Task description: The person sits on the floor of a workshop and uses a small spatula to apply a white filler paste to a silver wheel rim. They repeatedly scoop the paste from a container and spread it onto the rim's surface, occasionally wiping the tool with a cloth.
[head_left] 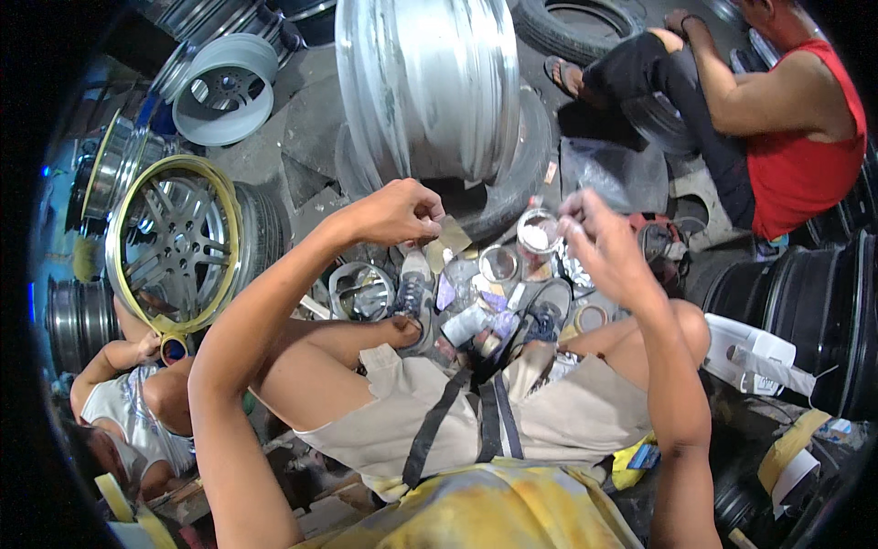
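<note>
In front of me a large silver wheel rim stands on edge on a tyre lying flat. My left hand is raised just below the rim, its fingers curled together; whether something small is between them is hidden. A brown piece of paper or sandpaper shows right beside those fingertips, and I cannot tell if they touch it. Blurred by motion, my right hand hovers with bent fingers next to a clear jar with whitish contents. A second round container stands near it.
Cans, tape rolls and scraps crowd the floor between my shoes. At left, a person holds a yellow tape roll by a masked wheel. A person in a red top sits at right. Tyres and a white container stand nearby.
</note>
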A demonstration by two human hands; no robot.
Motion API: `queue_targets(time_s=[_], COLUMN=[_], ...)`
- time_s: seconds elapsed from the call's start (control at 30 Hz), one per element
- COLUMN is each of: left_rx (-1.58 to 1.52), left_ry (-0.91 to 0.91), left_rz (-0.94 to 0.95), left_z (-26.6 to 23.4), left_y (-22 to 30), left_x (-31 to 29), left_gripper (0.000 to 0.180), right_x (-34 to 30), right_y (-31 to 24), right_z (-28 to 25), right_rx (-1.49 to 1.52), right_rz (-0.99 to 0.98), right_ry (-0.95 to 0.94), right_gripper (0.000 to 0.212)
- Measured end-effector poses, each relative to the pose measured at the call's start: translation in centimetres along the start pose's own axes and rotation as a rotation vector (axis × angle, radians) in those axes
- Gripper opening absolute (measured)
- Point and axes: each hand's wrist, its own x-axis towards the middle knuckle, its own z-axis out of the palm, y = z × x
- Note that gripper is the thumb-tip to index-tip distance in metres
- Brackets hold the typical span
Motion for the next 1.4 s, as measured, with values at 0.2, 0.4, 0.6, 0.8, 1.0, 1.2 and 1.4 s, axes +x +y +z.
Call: queue_targets(time_s=[0.2,0.4,0.6,0.8,1.0,1.2,1.4], left_rx=[-0.123,-0.214,-0.242,-0.131,-0.02,-0.033,-0.086], left_ry=[0.503,0.726,0.742,0.796,0.845,0.862,0.843], left_rz=[0.11,0.198,0.232,0.268,0.31,0.345,0.315], left_z=[-0.8,-1.8,-1.8,-2.0,-1.7,-1.3,-1.7], left_y=[3.3,6.0,7.6,7.6,8.0,8.0,7.5], left_x=[-5.3,-6.0,-6.0,-6.0,-5.6,-5.4,-5.4], left_gripper=[0.028,0.026,0.019,0.016,0.014,0.013,0.014], right_x=[-0.6,0.4,1.8,1.5,1.7,2.1,2.1], right_y=[-2.4,-7.0,-8.4,-8.6,-8.9,-8.9,-8.6], right_z=[2.9,4.6,5.8,5.5,5.6,4.9,4.9], right_rx=[0.141,0.002,-0.056,-0.086,-0.054,-0.087,-0.052], right_rz=[-0.07,-0.431,-0.528,-0.509,-0.482,-0.481,-0.46], right_ry=[-0.102,0.155,0.261,0.239,0.214,0.27,0.242], right_gripper=[0.013,0.027,0.025,0.023,0.022,0.022,0.023])
